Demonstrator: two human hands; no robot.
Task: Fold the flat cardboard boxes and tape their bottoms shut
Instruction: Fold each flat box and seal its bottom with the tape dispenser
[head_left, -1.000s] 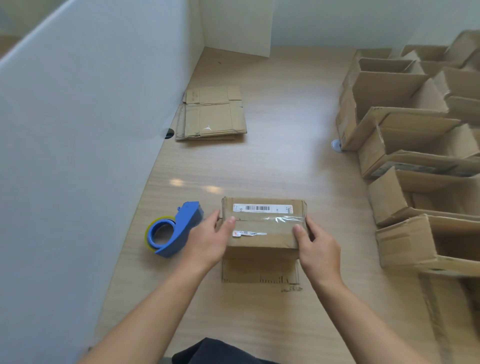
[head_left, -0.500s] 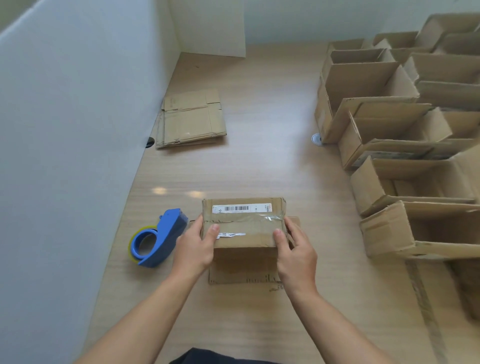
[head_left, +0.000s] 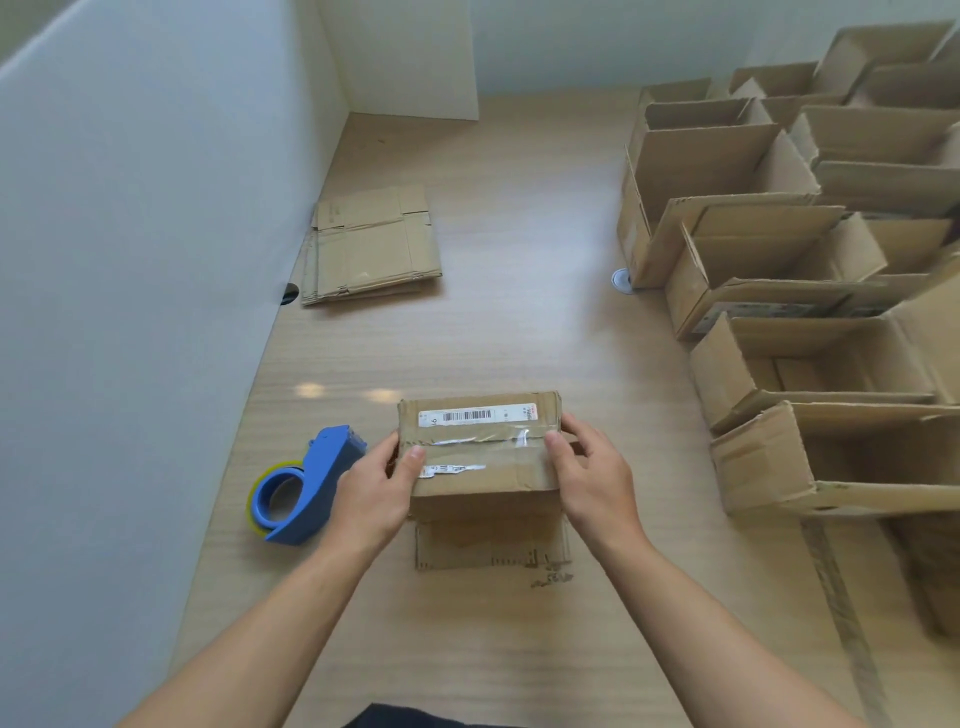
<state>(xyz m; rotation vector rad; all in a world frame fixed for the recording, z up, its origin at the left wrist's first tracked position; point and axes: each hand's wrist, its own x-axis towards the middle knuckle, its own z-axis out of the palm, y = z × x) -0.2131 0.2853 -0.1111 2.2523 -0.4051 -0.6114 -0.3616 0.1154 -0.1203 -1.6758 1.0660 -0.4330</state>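
I am holding the upturned box (head_left: 480, 457) near the table (head_left: 493, 322) edge in front of me, my left hand (head_left: 374, 493) clasping its left end and my right hand (head_left: 592, 478) its right end, thumbs lying on top. A strip of clear tape (head_left: 488, 434) is running across the closed flaps, so I am judging this bottom sealed. The tape dispenser (head_left: 306, 488) is lying just beside my left hand. Many finished boxes (head_left: 779, 364) are standing open along the right, while a stack of flat boxes (head_left: 369, 244) is waiting by the wall, so work is remaining.
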